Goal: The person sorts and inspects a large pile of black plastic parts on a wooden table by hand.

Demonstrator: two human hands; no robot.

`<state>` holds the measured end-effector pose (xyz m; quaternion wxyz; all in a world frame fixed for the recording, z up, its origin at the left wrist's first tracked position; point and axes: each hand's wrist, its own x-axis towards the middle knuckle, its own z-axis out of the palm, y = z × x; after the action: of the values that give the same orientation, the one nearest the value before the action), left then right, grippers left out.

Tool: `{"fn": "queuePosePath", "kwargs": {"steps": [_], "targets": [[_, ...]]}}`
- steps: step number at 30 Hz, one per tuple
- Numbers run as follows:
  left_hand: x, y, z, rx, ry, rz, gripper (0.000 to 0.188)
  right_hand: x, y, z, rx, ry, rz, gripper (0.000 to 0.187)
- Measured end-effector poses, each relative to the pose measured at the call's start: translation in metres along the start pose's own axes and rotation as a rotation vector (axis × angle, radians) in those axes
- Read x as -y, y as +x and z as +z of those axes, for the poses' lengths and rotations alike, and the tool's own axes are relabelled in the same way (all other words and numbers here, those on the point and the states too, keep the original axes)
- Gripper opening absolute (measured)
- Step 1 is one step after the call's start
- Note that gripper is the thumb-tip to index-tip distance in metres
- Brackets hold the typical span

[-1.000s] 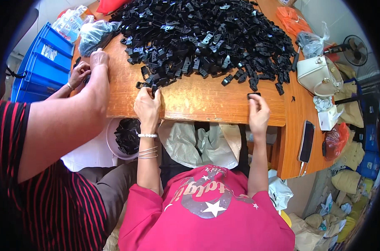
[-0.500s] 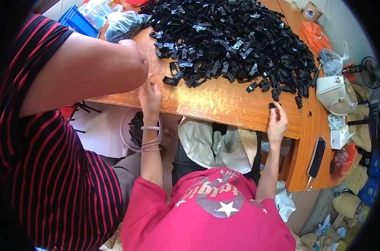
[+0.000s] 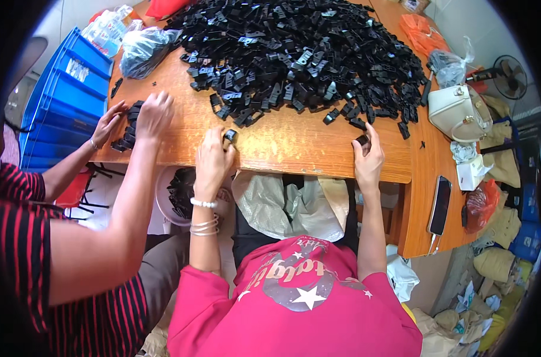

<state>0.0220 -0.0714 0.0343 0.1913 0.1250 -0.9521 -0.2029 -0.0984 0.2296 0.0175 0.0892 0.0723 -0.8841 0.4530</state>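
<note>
A large heap of small black plastic parts (image 3: pixel 306 59) covers the far middle of the wooden table (image 3: pixel 270 152). Close to the table's front edge, my left hand (image 3: pixel 211 160) is closed, with one black plastic part (image 3: pixel 229 136) at its thumb and index finger. Farther right, my right hand (image 3: pixel 369 156) pinches another black plastic part (image 3: pixel 361 140), just in front of the heap's near edge. Fingers partly cover both pieces, so their exact shape is hard to make out.
At my left, a co-worker's hands (image 3: pixel 154 116) hold a row of black parts (image 3: pixel 129 128) beside a blue crate (image 3: pixel 68 89). Below the edge are a bucket of black parts (image 3: pixel 181 193) and a woven sack (image 3: pixel 258 202). Rightward lie a phone (image 3: pixel 440 205) and white handbag (image 3: pixel 458 110).
The co-worker's arm has drawn back from across the table, uncovering the crate and row of parts. My left hand now shows a black part; my right still holds one. The whole view has shifted.
</note>
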Motion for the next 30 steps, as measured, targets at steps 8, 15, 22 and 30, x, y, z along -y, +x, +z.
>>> {"fn": "queuePosePath", "kwargs": {"steps": [8,15,22,30], "targets": [[-0.066,-0.023,0.048,0.359,-1.356,-0.395,0.03,-0.012,0.009,-0.005,0.22,0.141,-0.041,0.035],[-0.087,-0.024,0.056,0.31,-1.524,-0.434,0.03,0.002,-0.011,0.009,0.008,-0.261,-0.303,0.03],[-0.087,-0.027,0.049,0.413,-1.46,-0.418,0.03,0.057,-0.036,0.008,0.343,0.398,-0.263,0.025],[-0.094,-0.028,0.045,0.352,-1.412,-0.418,0.025,0.046,-0.038,0.019,0.373,0.293,-0.549,0.022]]}}
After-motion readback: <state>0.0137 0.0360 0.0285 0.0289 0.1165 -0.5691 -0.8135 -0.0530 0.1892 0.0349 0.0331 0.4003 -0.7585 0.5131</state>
